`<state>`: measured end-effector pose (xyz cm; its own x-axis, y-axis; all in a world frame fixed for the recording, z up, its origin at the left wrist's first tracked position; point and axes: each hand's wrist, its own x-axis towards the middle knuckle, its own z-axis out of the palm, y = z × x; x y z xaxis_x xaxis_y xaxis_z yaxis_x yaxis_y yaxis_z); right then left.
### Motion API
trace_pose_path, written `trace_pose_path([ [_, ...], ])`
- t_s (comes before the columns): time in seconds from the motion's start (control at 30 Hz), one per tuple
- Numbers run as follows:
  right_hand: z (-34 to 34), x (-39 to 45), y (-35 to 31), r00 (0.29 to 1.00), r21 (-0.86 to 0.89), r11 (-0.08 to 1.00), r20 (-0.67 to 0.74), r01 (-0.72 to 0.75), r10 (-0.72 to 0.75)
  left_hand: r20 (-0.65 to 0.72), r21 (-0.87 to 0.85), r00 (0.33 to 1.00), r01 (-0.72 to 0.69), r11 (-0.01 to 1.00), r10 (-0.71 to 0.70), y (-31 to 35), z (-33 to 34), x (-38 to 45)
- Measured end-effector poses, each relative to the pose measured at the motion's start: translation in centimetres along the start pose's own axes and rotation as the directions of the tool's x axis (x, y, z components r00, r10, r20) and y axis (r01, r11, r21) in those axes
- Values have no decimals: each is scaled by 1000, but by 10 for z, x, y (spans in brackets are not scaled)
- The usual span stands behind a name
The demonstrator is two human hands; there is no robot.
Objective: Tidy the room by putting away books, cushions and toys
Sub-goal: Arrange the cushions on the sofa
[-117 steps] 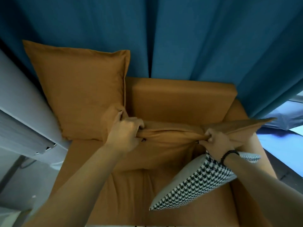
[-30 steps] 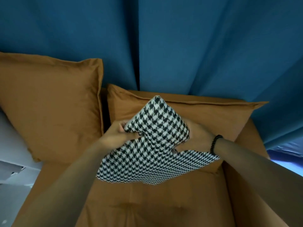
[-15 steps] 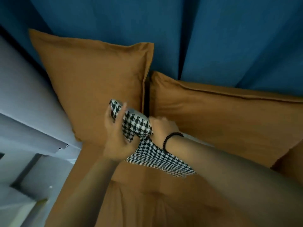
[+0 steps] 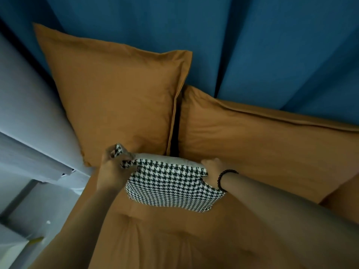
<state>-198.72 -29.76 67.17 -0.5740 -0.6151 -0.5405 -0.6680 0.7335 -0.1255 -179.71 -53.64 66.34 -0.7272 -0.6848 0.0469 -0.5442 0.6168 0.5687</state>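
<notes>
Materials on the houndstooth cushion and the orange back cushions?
Houndstooth cushion: looks like coarse woven fabric, matte, black-and-white weave visible, plain pale back panel. Orange back cushions: smooth matte cloth, maybe cotton, soft creases and flanged edges.

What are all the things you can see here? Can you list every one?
Houndstooth cushion: one, black and white with a plain pale back, on the seat in front of the gap between the two big cushions.
Big cushions: two, orange-brown; one stands at the back left, one leans at the back right.
Sofa seat: one, orange-brown, below the cushions.
Curtain: blue, hanging behind the sofa.
Pale furniture: grey-white, at the left edge; what it is cannot be told.
Bracelet: one, black beads, on the right wrist.
Left hand: grips the houndstooth cushion's left corner.
Right hand: holds its right edge.
</notes>
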Motion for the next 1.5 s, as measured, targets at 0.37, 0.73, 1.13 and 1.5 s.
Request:
trace_pose_path([
  [0.37, -12, 3, -3, 989, 28, 995, -103, -100, 103, 354, 147, 915, 151, 978, -195, 7, 31, 11],
  [0.73, 16, -19, 14, 981, 94, 978, -22, -188, 191, 274, 131, 961, 5, 991, -41, 18, 47, -20],
  [1.13, 10, -119, -54, 978, 589, 806, -198, 63, 69, 58, -321, 989, -109, 941, 134, 47, 11, -102],
  [1.5, 12, -225, -191, 981, 576, 795, -142, 192, -134, -83, -451, 996, -56, 891, 20, 26, -87, -233],
])
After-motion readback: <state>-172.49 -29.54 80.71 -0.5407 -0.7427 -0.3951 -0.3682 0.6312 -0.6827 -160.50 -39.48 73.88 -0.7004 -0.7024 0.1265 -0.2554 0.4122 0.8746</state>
